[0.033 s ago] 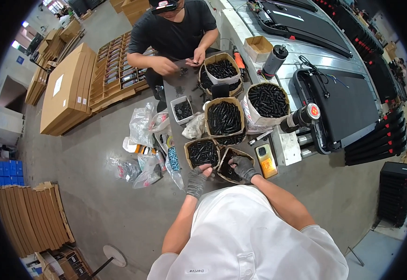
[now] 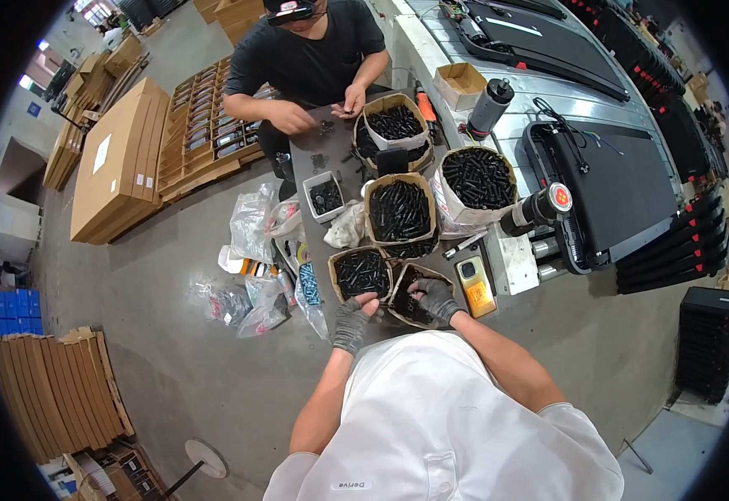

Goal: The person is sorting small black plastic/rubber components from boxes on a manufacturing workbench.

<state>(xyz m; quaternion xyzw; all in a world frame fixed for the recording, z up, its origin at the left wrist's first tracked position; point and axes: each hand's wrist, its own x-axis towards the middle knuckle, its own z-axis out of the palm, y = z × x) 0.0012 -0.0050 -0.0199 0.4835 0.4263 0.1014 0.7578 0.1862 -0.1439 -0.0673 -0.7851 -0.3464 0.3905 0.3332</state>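
My left hand [image 2: 353,324], in a grey fingerless glove, is closed, its thumb at the near edge of an open cardboard box [image 2: 334,284] of black bolt-like parts [image 2: 363,273]. Whatever it holds is hidden. Beside it on the right, my right hand [image 2: 435,301], gloved likewise, reaches into a second cardboard box [image 2: 441,275] with small dark parts inside. Its fingers are bent together over these parts; I cannot make out anything between them. Just beyond stands a fuller box [image 2: 370,219] of black cylindrical parts [image 2: 399,210].
A phone [image 2: 475,286] lies right of my right hand. Further off are a white bin [image 2: 324,199], a sack [image 2: 479,180] of black parts and a crumpled white cloth [image 2: 346,227]. Plastic bags [image 2: 262,309] hang left. A co-worker [image 2: 306,67] sits across, handling small parts.
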